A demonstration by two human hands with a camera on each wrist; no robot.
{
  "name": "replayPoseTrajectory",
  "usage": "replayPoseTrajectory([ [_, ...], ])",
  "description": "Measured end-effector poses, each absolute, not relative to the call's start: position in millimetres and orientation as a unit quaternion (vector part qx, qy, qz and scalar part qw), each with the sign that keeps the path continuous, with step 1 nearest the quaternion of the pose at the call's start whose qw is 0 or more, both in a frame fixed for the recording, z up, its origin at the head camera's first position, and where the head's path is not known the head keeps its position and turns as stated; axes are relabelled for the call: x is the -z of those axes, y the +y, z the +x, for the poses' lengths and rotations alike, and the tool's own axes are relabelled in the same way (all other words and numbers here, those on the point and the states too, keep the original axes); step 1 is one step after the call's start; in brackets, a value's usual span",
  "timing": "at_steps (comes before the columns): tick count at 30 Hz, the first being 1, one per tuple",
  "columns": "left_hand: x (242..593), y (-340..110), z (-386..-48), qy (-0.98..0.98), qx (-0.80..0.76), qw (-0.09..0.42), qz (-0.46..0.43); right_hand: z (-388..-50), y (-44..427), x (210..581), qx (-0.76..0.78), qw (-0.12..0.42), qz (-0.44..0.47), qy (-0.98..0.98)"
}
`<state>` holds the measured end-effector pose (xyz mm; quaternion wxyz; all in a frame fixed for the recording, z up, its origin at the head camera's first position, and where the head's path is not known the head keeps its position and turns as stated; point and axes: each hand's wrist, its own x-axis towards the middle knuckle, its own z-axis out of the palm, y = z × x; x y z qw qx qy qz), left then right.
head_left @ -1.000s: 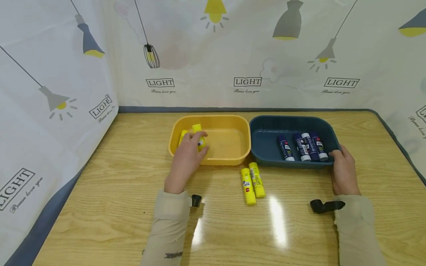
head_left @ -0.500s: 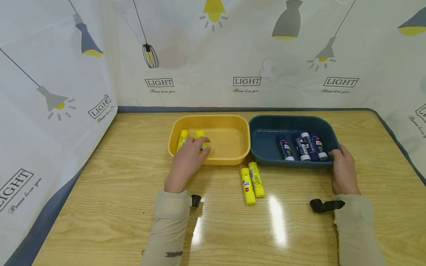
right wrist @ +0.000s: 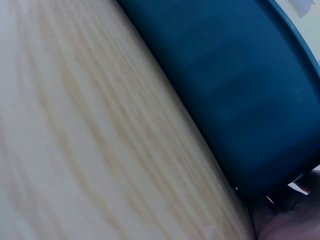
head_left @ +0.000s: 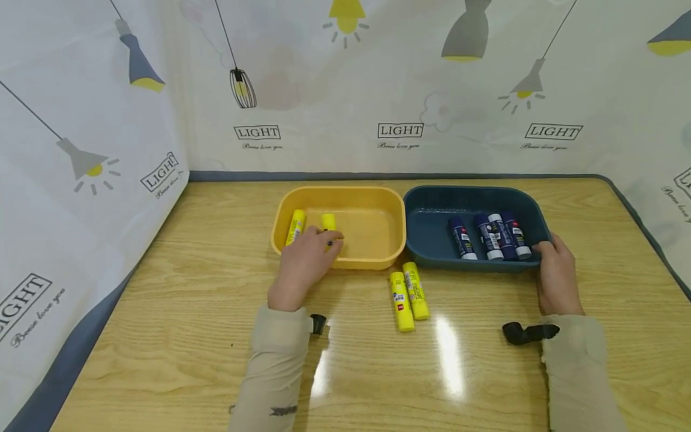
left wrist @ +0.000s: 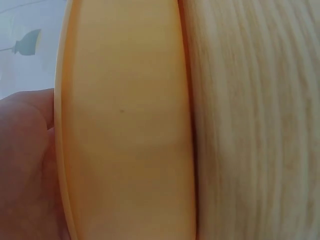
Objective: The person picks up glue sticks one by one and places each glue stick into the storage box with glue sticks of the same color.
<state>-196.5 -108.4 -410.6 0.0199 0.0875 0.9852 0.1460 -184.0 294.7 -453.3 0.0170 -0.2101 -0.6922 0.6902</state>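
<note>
In the head view my left hand (head_left: 308, 261) reaches over the front wall of the yellow tray (head_left: 372, 228). Its fingers pinch a yellow glue stick (head_left: 329, 222), partly hidden behind the hand. Another yellow glue stick (head_left: 295, 227) leans in the tray's left end. My right hand (head_left: 558, 276) grips the front right corner of the dark blue tray (head_left: 432, 210), thumb near the rim. Several navy glue sticks with white ends, one of them this leftmost glue stick (head_left: 462, 238), lie in that tray. In the left wrist view the yellow tray's outer wall (left wrist: 130, 120) hides the fingertips.
Two yellow glue sticks, a left one (head_left: 401, 302) and a right one (head_left: 415, 291), lie side by side on the wooden table (head_left: 178, 336), in front of where the trays meet. A lamp-patterned sheet (head_left: 324, 102) stands behind and at both sides.
My left hand has lowered the yellow glue stick into the yellow tray, moving it slightly right and toward me. The right hand keeps its grip on the blue tray.
</note>
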Motion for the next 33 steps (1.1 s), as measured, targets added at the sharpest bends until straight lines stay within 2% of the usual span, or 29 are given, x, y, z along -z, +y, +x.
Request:
replayPoseTrajectory([
  [13, 404.6, -106.7, -195.6, 0.988, -0.116, 0.054, 0.084, -186.8, 294.5, 454.8, -0.685, 0.031, -0.207, -0.698],
  [33, 404.5, -106.8, -193.2, 0.983, -0.16, 0.032, 0.083, -184.0, 296.0, 455.4, -0.69, 0.031, -0.198, -0.695],
])
